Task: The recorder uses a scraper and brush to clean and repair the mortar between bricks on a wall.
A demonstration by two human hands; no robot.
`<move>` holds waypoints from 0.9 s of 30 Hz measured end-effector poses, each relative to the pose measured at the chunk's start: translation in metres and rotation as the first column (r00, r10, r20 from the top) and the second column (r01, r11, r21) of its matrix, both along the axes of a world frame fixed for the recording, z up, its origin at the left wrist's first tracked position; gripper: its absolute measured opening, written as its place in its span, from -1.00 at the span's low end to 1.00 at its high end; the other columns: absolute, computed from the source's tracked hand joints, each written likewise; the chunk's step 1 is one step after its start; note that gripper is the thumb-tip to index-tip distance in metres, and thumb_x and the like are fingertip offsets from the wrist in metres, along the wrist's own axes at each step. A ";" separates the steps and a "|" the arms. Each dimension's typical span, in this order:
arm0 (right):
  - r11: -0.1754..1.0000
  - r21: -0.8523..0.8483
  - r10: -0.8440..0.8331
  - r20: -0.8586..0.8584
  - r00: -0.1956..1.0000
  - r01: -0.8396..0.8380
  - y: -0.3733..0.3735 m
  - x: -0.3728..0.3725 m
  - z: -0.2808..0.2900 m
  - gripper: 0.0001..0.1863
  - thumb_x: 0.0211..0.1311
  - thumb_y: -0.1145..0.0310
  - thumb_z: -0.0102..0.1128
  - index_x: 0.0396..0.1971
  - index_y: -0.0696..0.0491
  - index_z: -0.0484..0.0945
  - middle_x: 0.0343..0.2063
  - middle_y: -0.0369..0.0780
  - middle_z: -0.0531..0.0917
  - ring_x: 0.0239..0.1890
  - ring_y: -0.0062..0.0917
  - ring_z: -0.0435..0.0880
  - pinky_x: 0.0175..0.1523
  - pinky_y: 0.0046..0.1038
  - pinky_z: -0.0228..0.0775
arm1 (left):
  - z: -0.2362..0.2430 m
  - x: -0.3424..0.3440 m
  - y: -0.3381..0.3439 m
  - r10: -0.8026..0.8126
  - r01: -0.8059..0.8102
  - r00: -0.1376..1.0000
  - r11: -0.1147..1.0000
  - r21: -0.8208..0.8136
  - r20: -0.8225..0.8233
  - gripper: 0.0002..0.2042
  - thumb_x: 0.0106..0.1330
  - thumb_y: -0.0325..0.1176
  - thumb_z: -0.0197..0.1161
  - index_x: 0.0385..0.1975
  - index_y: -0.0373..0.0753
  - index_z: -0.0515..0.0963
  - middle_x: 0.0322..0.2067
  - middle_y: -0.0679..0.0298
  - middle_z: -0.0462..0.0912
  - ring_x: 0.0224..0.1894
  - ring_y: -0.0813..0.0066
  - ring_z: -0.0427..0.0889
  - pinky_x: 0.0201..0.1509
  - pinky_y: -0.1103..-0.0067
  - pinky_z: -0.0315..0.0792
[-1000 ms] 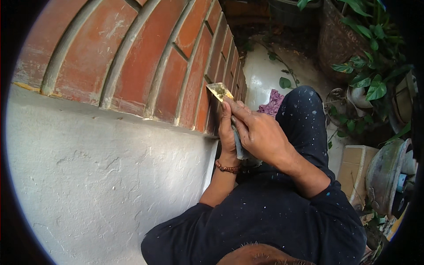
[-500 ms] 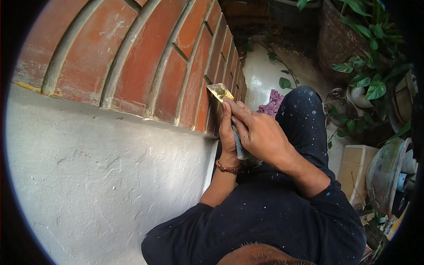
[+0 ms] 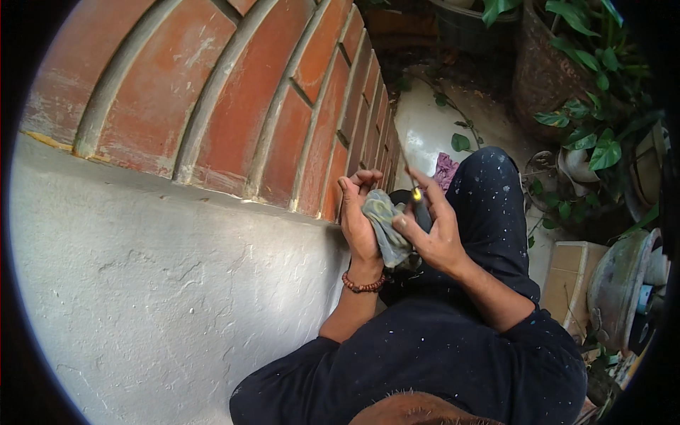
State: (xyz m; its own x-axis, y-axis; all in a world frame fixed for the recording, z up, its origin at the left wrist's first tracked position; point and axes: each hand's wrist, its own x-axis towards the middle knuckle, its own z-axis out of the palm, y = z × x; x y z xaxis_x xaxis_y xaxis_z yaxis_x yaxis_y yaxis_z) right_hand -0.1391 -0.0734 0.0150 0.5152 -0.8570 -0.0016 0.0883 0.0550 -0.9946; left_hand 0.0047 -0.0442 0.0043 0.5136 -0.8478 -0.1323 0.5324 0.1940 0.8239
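My left hand is by the lower end of the brick wall, fingers curled, with a grey-green stained rag held against its palm. My right hand is just to the right, its fingers around the dark handle of a putty knife with a yellow band. The knife's blade points away from me and shows nearly edge-on, apart from the bricks. The red brick wall, with recessed grey joints, rises at the upper left.
Below the bricks is a rough white plastered wall. A purple cloth lies on the pale floor beyond my knee. Potted plants crowd the right, above a tan tiled block and a worn round basin.
The putty knife has come away from the bricks and turned from flat to edge-on. My hands have moved apart slightly, and the rag now shows more fully between them.
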 end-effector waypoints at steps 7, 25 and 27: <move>0.987 0.160 -0.026 0.305 0.952 -0.024 -0.019 0.022 0.004 -0.44 0.23 0.38 0.40 0.18 0.21 0.43 -0.24 -0.36 0.55 -0.17 -0.74 0.49 -0.03 -0.64 0.37 | 0.050 -0.020 0.010 0.182 -0.051 0.704 0.977 -0.207 0.686 -0.62 0.57 -0.11 0.06 0.06 -0.35 0.42 0.22 -0.03 0.36 0.27 0.18 0.37 0.42 0.33 0.18; 0.822 -0.160 -0.471 0.352 0.809 0.547 -0.101 0.134 0.005 -0.67 0.23 0.34 0.29 -0.15 0.15 0.38 -0.48 -0.17 0.49 -0.41 -0.48 0.45 -0.25 -0.35 0.40 | 0.063 -0.036 0.018 0.640 -0.115 0.441 0.735 -0.668 0.629 -0.80 0.45 -0.26 0.18 -0.25 -0.29 0.47 -0.22 0.05 0.56 -0.04 0.13 0.54 0.20 0.19 0.42; 0.877 -0.072 -0.418 0.372 0.829 0.475 -0.093 0.131 -0.006 -0.70 0.24 0.35 0.29 -0.16 0.16 0.40 -0.45 -0.18 0.51 -0.38 -0.51 0.48 -0.22 -0.37 0.41 | 0.056 -0.038 0.017 0.617 -0.134 0.476 0.755 -0.642 0.627 -0.80 0.44 -0.27 0.18 -0.25 -0.30 0.47 -0.21 0.04 0.57 -0.02 0.13 0.54 0.22 0.19 0.40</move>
State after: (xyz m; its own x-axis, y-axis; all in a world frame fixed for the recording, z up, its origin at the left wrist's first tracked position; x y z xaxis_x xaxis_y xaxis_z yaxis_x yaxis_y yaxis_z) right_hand -0.0078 -0.1665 0.0087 0.0206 -0.9675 0.2519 0.3941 -0.2237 -0.8914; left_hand -0.0336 -0.0277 0.0601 0.4731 -0.3524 0.8074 -0.4887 0.6575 0.5734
